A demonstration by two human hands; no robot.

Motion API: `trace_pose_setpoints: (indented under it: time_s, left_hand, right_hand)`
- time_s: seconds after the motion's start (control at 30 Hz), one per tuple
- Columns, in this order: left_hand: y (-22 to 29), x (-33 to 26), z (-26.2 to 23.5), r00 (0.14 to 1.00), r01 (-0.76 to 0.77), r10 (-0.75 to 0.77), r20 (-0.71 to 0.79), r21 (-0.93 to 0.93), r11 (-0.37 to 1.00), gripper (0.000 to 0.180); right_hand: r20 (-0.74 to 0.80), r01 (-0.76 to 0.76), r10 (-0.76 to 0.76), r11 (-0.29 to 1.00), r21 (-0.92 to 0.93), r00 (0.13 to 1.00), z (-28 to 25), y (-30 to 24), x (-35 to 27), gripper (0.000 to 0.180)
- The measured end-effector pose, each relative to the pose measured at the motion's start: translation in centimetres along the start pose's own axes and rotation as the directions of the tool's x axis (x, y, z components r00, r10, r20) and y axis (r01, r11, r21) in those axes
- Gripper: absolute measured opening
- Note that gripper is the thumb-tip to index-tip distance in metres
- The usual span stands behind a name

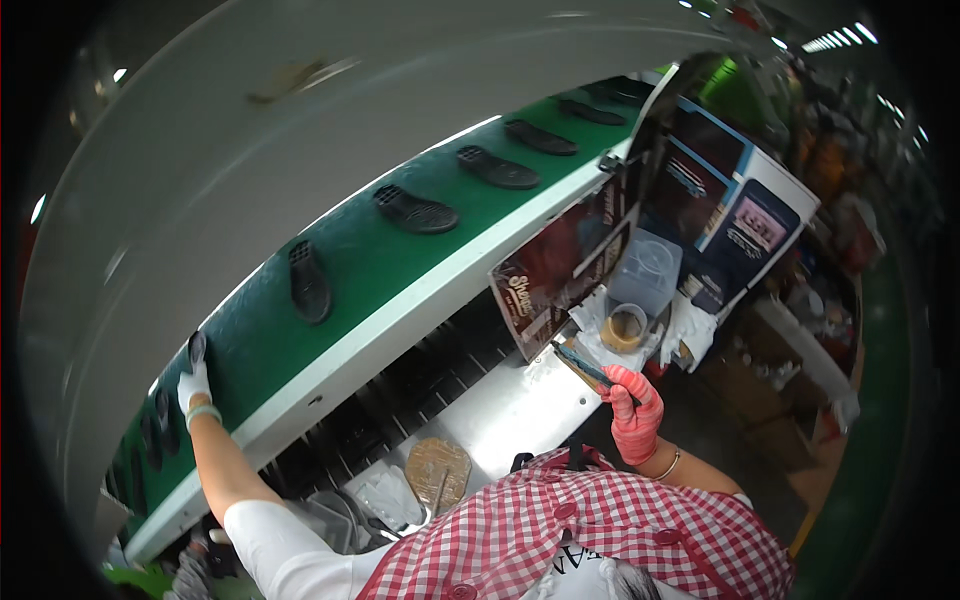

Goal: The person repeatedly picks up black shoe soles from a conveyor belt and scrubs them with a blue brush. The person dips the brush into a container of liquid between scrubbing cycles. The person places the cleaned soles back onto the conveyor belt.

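Note:
My left hand (194,388), in a white glove, reaches to the far left of the green conveyor belt (250,345). Its fingers are closed on the near end of a dark shoe sole (198,348) at the belt's outer edge. In a red-and-pink glove, my right hand (636,415) is raised at the right, in front of my checked apron. It grips a slim, brush-like tool (582,367), dark teal with a tan edge, which points up and left. Just beyond the tool stands a clear cup (624,328) with yellowish contents.
Several black shoe soles (416,209) lie spaced along the belt, bordered by a white rail (400,325). Printed cardboard panels (560,265) stand beside a clear plastic tub (648,270). A round brown piece (438,472) rests on the metal table (500,420). Cartons (800,350) fill the right.

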State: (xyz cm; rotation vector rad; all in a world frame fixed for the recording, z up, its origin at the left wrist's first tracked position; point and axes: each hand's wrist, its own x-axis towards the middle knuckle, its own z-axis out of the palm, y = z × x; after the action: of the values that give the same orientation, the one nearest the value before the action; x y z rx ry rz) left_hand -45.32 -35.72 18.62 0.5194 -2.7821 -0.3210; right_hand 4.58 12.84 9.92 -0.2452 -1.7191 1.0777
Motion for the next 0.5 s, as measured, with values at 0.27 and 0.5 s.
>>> trace_pose_setpoints:
  time_s: [0.27, 0.5]
  left_hand:
    - [-2.4, 4.4, 3.3, 0.885, 0.396, -0.036, 0.465, -0.708, 0.585, 0.057]
    - [3.3, -16.8, -6.6, 0.861, 0.381, 0.458, 0.22, -0.876, -0.296, 0.04]
  right_hand:
    - [-0.114, -0.415, 0.42, 0.907, 0.072, 0.9, -4.1, 3.0, -0.4, 0.025]
    - [-0.13, -0.619, 0.626, 0.78, 0.091, 0.769, -8.4, 9.3, 4.5, 0.03]
